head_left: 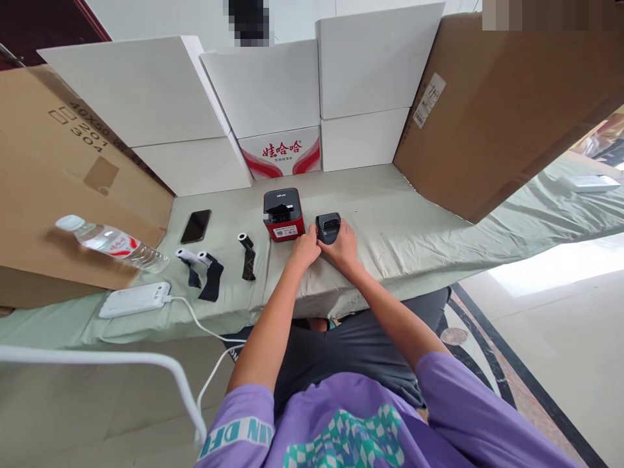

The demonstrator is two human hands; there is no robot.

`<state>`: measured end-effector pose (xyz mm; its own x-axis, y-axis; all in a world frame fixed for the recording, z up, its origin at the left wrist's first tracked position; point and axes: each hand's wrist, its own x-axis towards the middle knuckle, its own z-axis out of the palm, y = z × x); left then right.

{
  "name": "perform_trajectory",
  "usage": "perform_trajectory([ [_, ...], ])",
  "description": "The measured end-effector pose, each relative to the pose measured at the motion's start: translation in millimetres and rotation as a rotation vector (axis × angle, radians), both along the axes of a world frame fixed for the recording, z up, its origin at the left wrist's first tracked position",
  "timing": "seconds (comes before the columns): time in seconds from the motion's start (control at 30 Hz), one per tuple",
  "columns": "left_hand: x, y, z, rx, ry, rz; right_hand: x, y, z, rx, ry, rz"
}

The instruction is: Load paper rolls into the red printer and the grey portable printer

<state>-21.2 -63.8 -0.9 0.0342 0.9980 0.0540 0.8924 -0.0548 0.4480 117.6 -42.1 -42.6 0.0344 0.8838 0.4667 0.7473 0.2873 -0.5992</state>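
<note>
Both hands meet at a small black device point(328, 227) on the cloth-covered surface point(400, 227). Left hand point(306, 249): fingers curled, resting against the near left corner of the black device; whether it grips the device or only touches it cannot be told at this size. Right hand point(344, 247): fingers bent around the near and right side of the same device, thumb side toward the left hand; contact is plain, but a full grip cannot be confirmed. The black device sits flat on the surface, just right of a red-and-black box-shaped printer point(283, 214), the two close but apart.

Left of the printer lie three small rolls with black strips trailing toward the near edge: one roll point(246, 252) nearest the printer, and two more point(209, 272) point(188, 261) side by side further left. A dark phone point(195, 225) lies face up behind these two. A white power bank point(135, 299) rests near the front edge, a white cable point(195, 318) running from it over the edge. A clear water bottle point(112, 243) with a red label lies on its side atop a flattened brown carton point(58, 195) at far left.

White boxes point(268, 84) stand stacked along the back, one printed box point(283, 153) with red markings among them. A large brown cardboard sheet point(502, 97) leans at right.
</note>
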Motion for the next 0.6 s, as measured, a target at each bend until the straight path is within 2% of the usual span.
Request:
perform_trajectory([
  [0.13,4,-9,-8.6,0.007,-0.044,0.001,-6,-2,1.7,0.017,-0.010,-0.059],
  [0.33,14,-18,-21.5,0.058,0.055,0.050,-5,-4,3.3,0.013,-0.014,-0.061],
  [0.47,16,-16,-29.6,0.115,0.009,0.078,-3,-4,4.1,-0.016,-0.036,-0.061],
  [0.6,16,-16,-31.2,0.128,-0.055,0.087,-3,-7,7.1,-0.010,-0.077,-0.090],
])
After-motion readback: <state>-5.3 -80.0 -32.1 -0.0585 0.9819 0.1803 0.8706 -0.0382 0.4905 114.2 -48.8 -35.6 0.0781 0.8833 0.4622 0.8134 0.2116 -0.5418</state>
